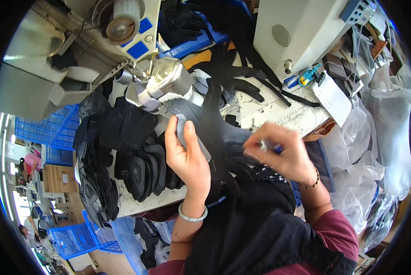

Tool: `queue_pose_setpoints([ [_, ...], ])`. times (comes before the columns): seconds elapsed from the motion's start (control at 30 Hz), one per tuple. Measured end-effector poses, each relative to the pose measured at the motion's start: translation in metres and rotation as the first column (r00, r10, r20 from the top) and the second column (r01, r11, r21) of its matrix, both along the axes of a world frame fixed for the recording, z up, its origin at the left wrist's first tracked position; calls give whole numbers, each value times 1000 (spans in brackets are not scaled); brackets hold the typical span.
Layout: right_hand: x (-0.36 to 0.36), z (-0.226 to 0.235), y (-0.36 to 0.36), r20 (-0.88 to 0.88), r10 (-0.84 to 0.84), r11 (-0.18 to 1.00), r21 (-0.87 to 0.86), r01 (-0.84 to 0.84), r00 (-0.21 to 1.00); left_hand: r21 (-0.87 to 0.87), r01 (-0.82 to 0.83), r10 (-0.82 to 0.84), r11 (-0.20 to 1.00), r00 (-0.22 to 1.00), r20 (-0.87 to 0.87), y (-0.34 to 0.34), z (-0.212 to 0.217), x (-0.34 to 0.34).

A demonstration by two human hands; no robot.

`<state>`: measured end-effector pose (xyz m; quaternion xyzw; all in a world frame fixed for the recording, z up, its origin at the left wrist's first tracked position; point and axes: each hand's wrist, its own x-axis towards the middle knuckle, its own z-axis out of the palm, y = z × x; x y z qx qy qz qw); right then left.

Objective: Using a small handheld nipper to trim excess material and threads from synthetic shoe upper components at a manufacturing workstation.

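My left hand [189, 158] is closed on a dark grey shoe upper piece [201, 114], thumb on its face, near a stitched edge. The piece lies against the metal sewing head and reaches down toward my lap. Off to its right, my right hand [281, 151] is raised with fingers curled, smeared by motion. A small silver and blue tool [275, 147] shows in its grip; its kind is too blurred to tell. Just beyond the left hand stands the sewing machine's metal post [168, 80].
Stacks of black shoe pieces [143, 172] lie left of my hand. Black strips [246, 82] spread over the white table [301, 114]. A blue-handled cutter [310, 75] and a paper sheet [332, 98] sit at the right. Clear plastic bags [352, 160] hang beyond; blue crates [72, 238] stand left.
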<state>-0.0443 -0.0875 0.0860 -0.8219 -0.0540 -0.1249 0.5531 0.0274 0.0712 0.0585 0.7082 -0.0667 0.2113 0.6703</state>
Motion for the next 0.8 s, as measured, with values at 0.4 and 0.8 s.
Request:
queue_pose_setpoints([
  [0.4,-9,-32,30,-291,111,824,561,75,950,-106,83,-86,991,996,-18,-22,-5,7],
  [0.8,-3,-38,33,-12,-108,964,242,108,994,106,7,-18,994,995,100,-30,-5,4],
])
